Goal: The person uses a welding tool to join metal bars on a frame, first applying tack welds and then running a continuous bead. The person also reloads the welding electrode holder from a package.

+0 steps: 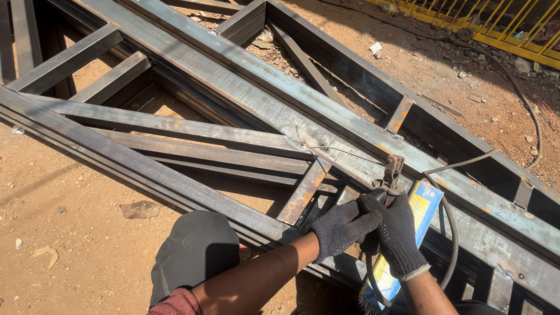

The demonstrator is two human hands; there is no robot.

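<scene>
Both my hands wear dark knit gloves and grip one welding electrode holder (389, 175). My left hand (341, 224) wraps over the handle from the left. My right hand (399, 233) holds it from the right. A thin welding rod (344, 153) runs from the holder's jaws up-left to a joint (297, 139) where a flat steel bar meets the long steel beam (233, 87). A black cable (449, 233) loops from the holder past my right wrist.
A welded steel frame of rusty bars (175, 125) lies across reddish dirt (70, 233). A blue and yellow box (420, 210) rests under my hands. A black dome-shaped object (195, 248) sits by my left forearm. A yellow railing (501, 29) stands top right.
</scene>
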